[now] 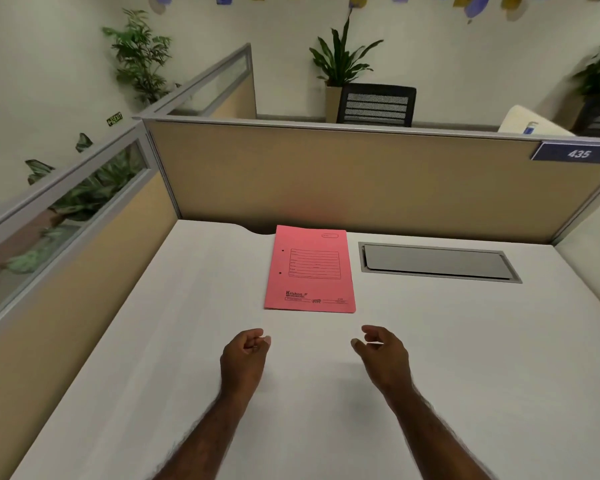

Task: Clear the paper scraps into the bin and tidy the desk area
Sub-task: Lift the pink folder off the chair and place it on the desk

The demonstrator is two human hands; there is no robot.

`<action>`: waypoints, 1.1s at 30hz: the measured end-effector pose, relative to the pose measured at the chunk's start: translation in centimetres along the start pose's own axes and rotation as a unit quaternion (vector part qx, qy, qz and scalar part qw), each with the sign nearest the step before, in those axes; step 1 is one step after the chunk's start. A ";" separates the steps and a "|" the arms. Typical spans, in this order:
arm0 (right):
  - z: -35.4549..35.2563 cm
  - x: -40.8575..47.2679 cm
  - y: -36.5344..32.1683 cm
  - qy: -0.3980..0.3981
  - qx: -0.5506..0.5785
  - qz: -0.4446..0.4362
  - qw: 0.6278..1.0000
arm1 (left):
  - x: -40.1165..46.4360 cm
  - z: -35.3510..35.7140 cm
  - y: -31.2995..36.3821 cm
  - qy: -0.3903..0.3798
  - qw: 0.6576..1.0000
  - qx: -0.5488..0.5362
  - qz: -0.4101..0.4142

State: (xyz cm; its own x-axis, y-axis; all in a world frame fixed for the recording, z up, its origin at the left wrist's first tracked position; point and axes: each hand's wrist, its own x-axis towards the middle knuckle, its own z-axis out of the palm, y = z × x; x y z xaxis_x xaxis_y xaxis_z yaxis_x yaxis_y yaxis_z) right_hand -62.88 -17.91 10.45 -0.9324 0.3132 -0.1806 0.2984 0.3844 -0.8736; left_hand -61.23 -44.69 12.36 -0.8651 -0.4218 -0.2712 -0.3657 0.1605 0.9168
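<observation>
My left hand is loosely curled, my right hand open, both empty; pink folder at twelve o'clock on the surface; no scraps or bin visible, so I risk binning the folder

One pink folder and one grey hatch are counted on the desk; two hands are seen, one chair, perhaps four plants.

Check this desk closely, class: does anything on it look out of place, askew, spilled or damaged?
Nothing stands out. The pink folder lies flat and closed on the desk, roughly square to its back edge, beside the shut cable flap. No scraps or spills show.
</observation>
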 end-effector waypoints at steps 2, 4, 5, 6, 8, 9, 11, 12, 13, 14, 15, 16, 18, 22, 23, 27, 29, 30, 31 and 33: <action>-0.8 -1.9 0.2 0.000 0.007 -0.008 1.000 | -2.3 -0.2 -0.1 0.003 1.000 -0.005 0.001; -1.8 -3.9 0.5 0.003 0.013 -0.012 1.000 | -4.5 -0.4 -0.2 0.001 1.000 -0.012 0.003; -2.3 -4.8 0.7 0.006 0.015 -0.012 1.000 | -5.5 -0.4 -0.2 -0.001 1.000 -0.015 0.004; -2.8 -5.6 0.9 0.009 0.016 -0.012 1.000 | -6.6 -0.4 -0.3 -0.003 1.000 -0.017 0.005; -3.6 -7.0 1.3 0.015 0.018 -0.012 1.000 | -8.4 -0.4 -0.4 -0.008 1.000 -0.019 0.005; -3.9 -7.7 1.5 0.017 0.020 -0.013 1.000 | -9.3 -0.4 -0.5 -0.009 1.000 -0.020 0.006; -4.4 -9.1 1.6 0.020 0.029 -0.014 0.999 | -10.8 -0.8 -0.7 -0.010 1.000 -0.018 0.011; -4.6 -9.8 1.6 0.020 0.033 -0.014 0.999 | -11.5 -1.0 -0.8 -0.010 1.000 -0.016 0.013; -4.8 -10.6 1.6 0.018 0.036 -0.015 0.999 | -12.1 -1.3 -0.9 -0.009 1.000 -0.015 0.016; -4.9 -11.2 1.6 0.016 0.036 -0.014 0.999 | -12.5 -1.6 -0.9 -0.008 1.000 -0.014 0.017; -5.0 -11.9 1.7 0.015 0.034 -0.014 0.999 | -13.0 -1.9 -1.1 -0.008 1.000 -0.014 0.019; -5.3 -12.7 1.8 0.017 0.031 -0.013 0.999 | -13.7 -2.2 -1.2 -0.010 1.000 -0.013 0.023; -5.8 -14.5 2.1 0.022 0.029 -0.013 0.999 | -15.2 -2.9 -1.5 -0.015 0.999 -0.012 0.030; -6.4 -18.3 2.1 0.028 0.024 -0.016 0.999 | -18.1 -5.1 -2.1 -0.027 0.998 -0.004 0.048; -6.4 -19.6 2.1 0.030 0.025 -0.018 0.999 | -18.8 -5.9 -2.3 -0.031 0.998 -0.003 0.053; -7.0 -25.2 2.3 0.037 0.017 -0.023 0.999 | -22.2 -8.6 -3.7 -0.042 0.997 0.002 0.069; -7.3 -27.9 2.6 0.038 0.015 -0.020 0.999 | -24.2 -9.9 -4.5 -0.049 0.996 0.000 0.072; -7.5 -29.4 2.7 0.041 0.015 -0.021 0.999 | -25.3 -10.6 -4.9 -0.052 0.996 0.000 0.074; -7.5 -31.0 2.7 0.045 0.017 -0.023 0.999 | -26.4 -11.4 -5.4 -0.055 0.996 0.002 0.077; -7.6 -33.3 3.1 0.053 0.018 -0.023 0.998 | -27.9 -12.7 -6.2 -0.061 0.995 0.007 0.082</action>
State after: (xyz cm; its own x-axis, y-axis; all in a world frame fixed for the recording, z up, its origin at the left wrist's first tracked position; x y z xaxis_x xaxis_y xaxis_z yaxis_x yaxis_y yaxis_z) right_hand -29.33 -20.60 17.22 -0.9179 0.3860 -0.0922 0.2457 0.3700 -0.8959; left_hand -30.45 -45.19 17.94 -0.9483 -0.2781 -0.1528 -0.2202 0.2302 0.9479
